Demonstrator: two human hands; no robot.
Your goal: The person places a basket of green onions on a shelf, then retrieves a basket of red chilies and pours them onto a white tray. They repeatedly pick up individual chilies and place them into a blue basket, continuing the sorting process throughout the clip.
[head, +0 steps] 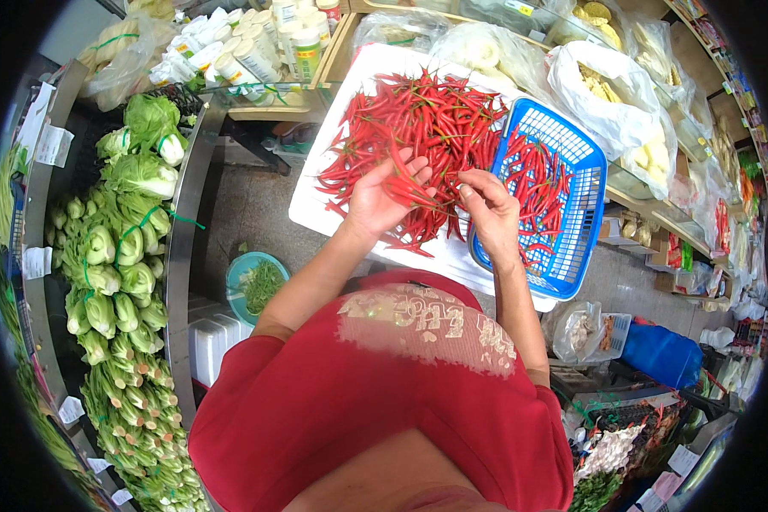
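A large heap of red chili peppers (435, 115) covers most of a white foam board (313, 173) in front of me. Over its near side, my left hand (374, 198) is palm up with several red chilies (406, 185) lying across the palm and fingers. My right hand (491, 211) is beside it, thumb and forefinger brought close together at the heap's right side. Whether a chili is pinched there is too small to tell. Just right of that hand, a blue plastic basket (585, 211) rests tilted on the board's right part, with more red chilies (541, 176) inside.
Leafy green vegetables (131, 243) fill a metal-edged rack at left. A turquoise basin (233, 275) of cut greens sits on the floor. White canisters (249, 57) stand at the back left. Plastic bags of dried goods (605, 89) line the shelf at back right.
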